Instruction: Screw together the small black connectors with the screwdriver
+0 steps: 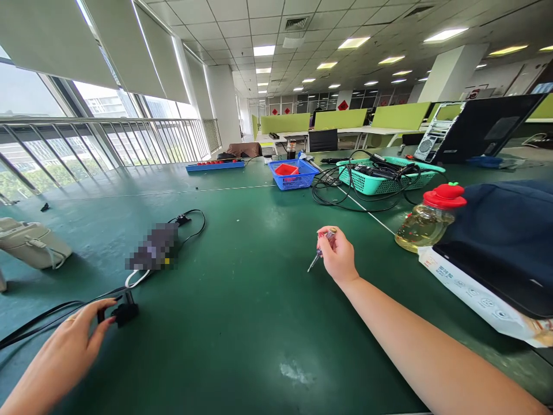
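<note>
Open-plan office, long green table (242, 323). At lower left of the frame, the left hand (64, 351) pinched a small black plug (124, 313) on a black cable (38, 323); tugging could have dragged the cable. Mid-frame, the right hand (339, 256) gripped a small screwdriver (318, 253), tip down; a slip could have scratched the table. No writing was legible.

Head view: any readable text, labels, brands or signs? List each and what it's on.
None can be read for certain.
White flat box under the dark blue cloth: blue print along its side, too blurred.
Red square signs on the far wall: characters too small.
Blurred-out dark block on the green table: hidden.
Clear oil bottle with red cap: no label visible.
</note>
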Motion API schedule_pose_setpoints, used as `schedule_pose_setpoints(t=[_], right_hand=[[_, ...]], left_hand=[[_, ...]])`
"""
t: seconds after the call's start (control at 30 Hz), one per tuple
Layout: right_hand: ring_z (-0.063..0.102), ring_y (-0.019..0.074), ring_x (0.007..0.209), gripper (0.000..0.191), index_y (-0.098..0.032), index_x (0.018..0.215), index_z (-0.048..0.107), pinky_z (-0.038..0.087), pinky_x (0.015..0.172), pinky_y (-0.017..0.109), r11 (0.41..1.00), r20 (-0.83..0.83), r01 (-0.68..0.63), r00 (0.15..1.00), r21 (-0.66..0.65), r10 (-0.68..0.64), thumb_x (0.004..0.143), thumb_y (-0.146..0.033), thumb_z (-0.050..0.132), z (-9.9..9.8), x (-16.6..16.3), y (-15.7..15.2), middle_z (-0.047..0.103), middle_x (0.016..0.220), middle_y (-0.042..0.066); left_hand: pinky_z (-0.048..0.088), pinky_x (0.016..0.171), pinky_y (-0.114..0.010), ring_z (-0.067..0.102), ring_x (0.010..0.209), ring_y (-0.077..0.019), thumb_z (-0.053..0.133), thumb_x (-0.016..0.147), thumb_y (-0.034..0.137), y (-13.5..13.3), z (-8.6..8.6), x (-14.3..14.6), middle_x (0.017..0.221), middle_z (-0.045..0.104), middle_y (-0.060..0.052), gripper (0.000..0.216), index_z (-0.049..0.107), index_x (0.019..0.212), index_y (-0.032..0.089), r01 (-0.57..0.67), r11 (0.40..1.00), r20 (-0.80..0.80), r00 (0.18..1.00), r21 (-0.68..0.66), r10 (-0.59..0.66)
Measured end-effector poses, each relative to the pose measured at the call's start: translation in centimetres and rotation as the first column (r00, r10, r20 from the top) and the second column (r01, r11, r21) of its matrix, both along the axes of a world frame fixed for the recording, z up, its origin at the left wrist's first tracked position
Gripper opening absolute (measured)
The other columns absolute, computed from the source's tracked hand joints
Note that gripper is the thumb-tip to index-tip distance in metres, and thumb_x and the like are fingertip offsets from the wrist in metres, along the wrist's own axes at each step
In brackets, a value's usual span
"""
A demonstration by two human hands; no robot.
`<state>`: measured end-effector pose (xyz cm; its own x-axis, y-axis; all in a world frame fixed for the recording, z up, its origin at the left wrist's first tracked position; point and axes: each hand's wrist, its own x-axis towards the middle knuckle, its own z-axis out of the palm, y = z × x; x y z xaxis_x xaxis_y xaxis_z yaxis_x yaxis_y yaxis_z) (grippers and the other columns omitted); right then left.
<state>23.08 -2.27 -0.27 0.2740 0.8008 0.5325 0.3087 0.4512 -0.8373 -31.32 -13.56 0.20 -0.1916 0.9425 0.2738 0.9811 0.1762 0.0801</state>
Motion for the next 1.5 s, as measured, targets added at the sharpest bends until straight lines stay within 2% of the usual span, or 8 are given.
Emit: schedule_pose_setpoints(t=[0.2,0.5,0.63,0.77,0.9,1.03,1.2,1.5], right_hand=[[0.052,0.0124,0.052,0.024,-0.021,0.091,0.056,0.045,0.049,0.025,1.000,0.004,-0.008,1.000,0.013,0.008,0.088,-0.044,0.053,0.0,0.0,0.1,0.055,0.063,-0.002],[0.052,0.0121,0.052,0.024,-0.021,0.091,0.056,0.045,0.050,0.025,1.000,0.013,-0.004,1.000,0.019,0.004,0.088,-0.044,0.053,0.1,0.0,0.1,0.055,0.064,-0.002],[0.052,0.0120,0.053,0.024,-0.021,0.092,0.056,0.045,0.051,0.025,1.000,0.005,-0.016,1.000,0.018,0.016,0.089,-0.045,0.053,0.1,-0.1,0.0,0.055,0.065,-0.002],[0.052,0.0117,0.055,0.027,-0.021,0.094,0.056,0.045,0.051,0.024,0.998,0.003,-0.059,0.998,-0.007,0.059,0.089,-0.048,0.055,0.3,-0.4,-0.4,0.058,0.068,-0.001],[0.050,0.0106,0.053,0.028,-0.022,0.097,0.056,0.043,0.050,0.024,0.996,0.078,-0.080,0.994,0.032,0.078,0.089,-0.049,0.055,1.0,-1.1,-1.3,0.059,0.069,-0.001],[0.054,0.0105,0.055,0.020,-0.022,0.096,0.054,0.047,0.053,0.024,0.985,0.147,-0.119,0.984,0.121,0.101,0.093,-0.042,0.053,1.5,-1.6,-2.3,0.061,0.074,0.000],[0.062,0.0137,0.070,0.014,-0.022,0.098,0.054,0.053,0.066,0.027,0.964,0.293,-0.190,0.947,0.188,0.130,0.097,-0.034,0.047,1.9,-1.8,-2.8,0.063,0.088,0.004],[0.063,0.0148,0.076,0.010,-0.022,0.102,0.053,0.053,0.071,0.028,0.921,0.521,-0.318,0.838,0.226,0.162,0.095,-0.021,0.046,2.0,-1.4,-2.7,0.064,0.090,0.004]], left_hand=[[0.049,0.093,-0.039,0.066,0.104,-0.0260,0.036,0.089,0.046,0.1,0.0,2.0,0.115,0.070,0.002,0.042,0.053,0.126,0.037,0.083,0.995,-0.013,0.996,-0.051,-0.084],[0.052,0.076,-0.034,0.069,0.084,-0.0250,0.049,0.079,0.051,0.9,2.9,4.0,0.089,0.075,0.005,0.036,0.066,0.108,0.037,0.003,0.990,0.048,0.999,-0.144,0.004],[0.052,0.075,-0.035,0.070,0.081,-0.0257,0.045,0.083,0.054,2.1,5.5,9.5,0.095,0.075,0.000,0.045,0.066,0.116,0.031,0.048,0.988,0.068,0.997,-0.148,-0.038],[0.049,0.090,-0.036,0.066,0.100,-0.0251,0.053,0.085,0.052,4.9,6.7,19.1,0.112,0.072,-0.003,0.041,0.066,0.116,0.029,0.401,0.914,0.167,0.907,-0.059,-0.387],[0.049,0.090,-0.036,0.064,0.099,-0.0243,0.060,0.087,0.037,9.1,5.4,28.4,0.106,0.073,-0.005,0.029,0.068,0.113,0.027,0.672,0.738,0.170,0.736,-0.068,-0.655],[0.048,0.092,-0.038,0.064,0.100,-0.0260,0.063,0.085,0.029,12.5,3.3,33.7,0.104,0.074,-0.005,0.027,0.068,0.111,0.025,0.744,0.663,0.143,0.667,-0.084,-0.731],[0.049,0.091,-0.040,0.063,0.101,-0.0273,0.066,0.084,0.032,13.6,1.6,34.7,0.103,0.072,-0.008,0.040,0.061,0.123,0.023,0.708,0.706,0.223,0.694,-0.035,-0.685],[0.042,0.102,-0.041,0.054,0.117,-0.0260,0.072,0.079,0.029,13.9,0.5,34.0,0.108,0.074,-0.003,0.052,0.055,0.128,0.025,0.701,0.713,0.435,0.635,0.024,-0.639]])
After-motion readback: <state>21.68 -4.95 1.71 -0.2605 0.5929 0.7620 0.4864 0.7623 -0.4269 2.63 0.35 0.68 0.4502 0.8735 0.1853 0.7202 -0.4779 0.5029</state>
